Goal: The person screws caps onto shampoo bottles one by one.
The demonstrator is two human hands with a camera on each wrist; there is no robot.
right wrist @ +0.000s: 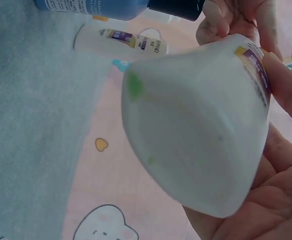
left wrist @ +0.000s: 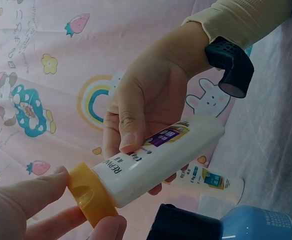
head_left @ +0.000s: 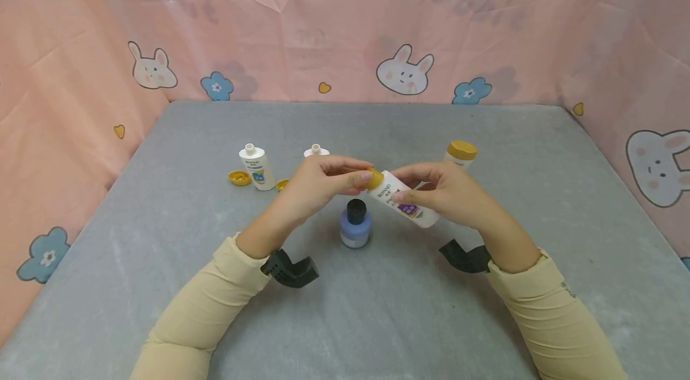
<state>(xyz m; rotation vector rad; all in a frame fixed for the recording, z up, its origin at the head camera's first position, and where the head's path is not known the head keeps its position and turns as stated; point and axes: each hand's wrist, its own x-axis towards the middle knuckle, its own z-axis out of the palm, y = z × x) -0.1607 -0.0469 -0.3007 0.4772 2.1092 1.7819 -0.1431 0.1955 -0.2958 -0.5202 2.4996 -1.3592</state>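
Observation:
A white bottle (head_left: 405, 200) with a purple label is held tilted above the table, its yellow cap (head_left: 374, 179) pointing left. My right hand (head_left: 450, 191) grips the bottle's body between thumb and fingers. With thumb and fingertips, my left hand (head_left: 318, 185) pinches the yellow cap, which sits on the neck. The left wrist view shows the cap (left wrist: 92, 194) against the bottle's shoulder. In the right wrist view the bottle's base (right wrist: 191, 135) faces the camera and hides the cap. Just below the hands stands a blue bottle (head_left: 355, 227) with a black cap.
At the left stands an uncapped white bottle (head_left: 257, 167), a yellow cap (head_left: 239, 177) lying beside it. Another uncapped white bottle (head_left: 316, 150) is partly behind the left hand, near a second loose cap (head_left: 282, 184). A yellow-capped bottle (head_left: 461, 151) stands behind the right hand.

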